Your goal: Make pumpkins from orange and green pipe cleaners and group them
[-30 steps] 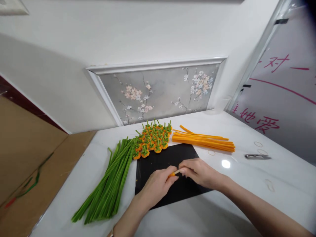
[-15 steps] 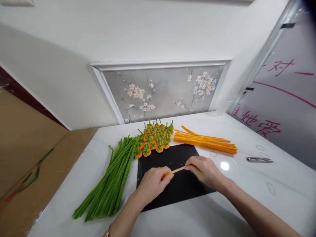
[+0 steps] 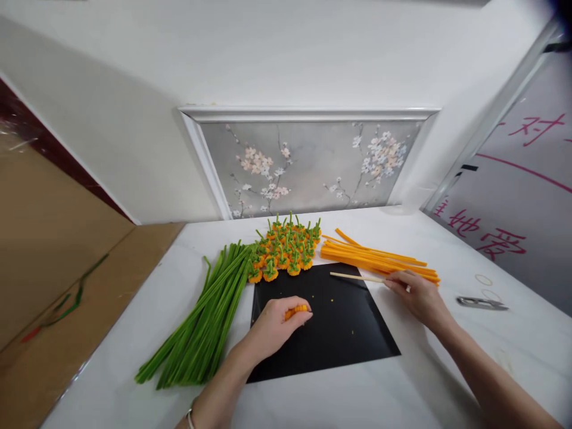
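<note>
Taking the middle of the black mat [image 3: 330,339] as the centre of the clock, the left hand [image 3: 282,320] is at nine o'clock, its thumb and fingers clamped on a small orange coil [image 3: 297,311] above the mat. The coil seems to be wound from soft strip, so I judge that it could unroll if this grip becomes loose, or be flattened if the grip is too hard. At nine o'clock also, further out, the green stems [image 3: 203,325] lie in a loose bundle on the worktop [image 3: 286,408]. At three o'clock, well apart, are the snips [image 3: 481,303]. At two o'clock the right hand [image 3: 413,295] pinches a thin stick [image 3: 357,277] near one end. It is close to the orange strips [image 3: 379,259] at one o'clock; whether they touch, I cannot tell. A careless sweep could scatter them. Furthest, at eleven o'clock, the green-topped heads [image 3: 286,250] stand crowded; one knock might topple several.
</note>
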`<state>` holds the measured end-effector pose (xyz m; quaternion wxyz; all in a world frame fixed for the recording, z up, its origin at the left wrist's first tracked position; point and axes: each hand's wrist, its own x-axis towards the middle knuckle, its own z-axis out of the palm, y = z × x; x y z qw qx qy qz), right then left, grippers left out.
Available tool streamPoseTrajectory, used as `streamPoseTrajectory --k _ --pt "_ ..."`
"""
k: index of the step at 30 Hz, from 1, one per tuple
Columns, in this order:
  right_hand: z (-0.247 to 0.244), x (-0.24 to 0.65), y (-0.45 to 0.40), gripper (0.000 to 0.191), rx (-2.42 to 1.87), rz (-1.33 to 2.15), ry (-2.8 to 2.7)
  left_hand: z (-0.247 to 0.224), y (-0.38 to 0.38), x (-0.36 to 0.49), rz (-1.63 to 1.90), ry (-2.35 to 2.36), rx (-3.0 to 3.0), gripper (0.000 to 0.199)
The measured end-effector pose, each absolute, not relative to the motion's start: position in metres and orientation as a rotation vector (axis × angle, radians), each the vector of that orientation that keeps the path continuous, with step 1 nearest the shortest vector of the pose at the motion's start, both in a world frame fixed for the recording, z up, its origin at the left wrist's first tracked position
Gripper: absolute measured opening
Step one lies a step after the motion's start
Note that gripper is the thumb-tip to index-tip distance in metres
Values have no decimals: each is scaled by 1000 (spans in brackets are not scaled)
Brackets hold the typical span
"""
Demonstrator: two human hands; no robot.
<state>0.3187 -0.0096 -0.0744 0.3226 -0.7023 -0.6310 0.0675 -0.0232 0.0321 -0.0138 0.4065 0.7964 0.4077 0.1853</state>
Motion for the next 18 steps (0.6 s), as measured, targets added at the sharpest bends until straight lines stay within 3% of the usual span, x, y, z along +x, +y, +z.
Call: streamPoseTrajectory --k 7,11,18 --pt "-100 316 -15 35 -2004 60 -1724 -30 21 -17 576 976 1865 24" --pt "-83 304 -8 44 -1988 -79 -1774 -40 15 -15 663 1016 1857 23" --pt "2 146 8 21 -1103 588 -2162 -56 14 -18 736 1041 1938 19"
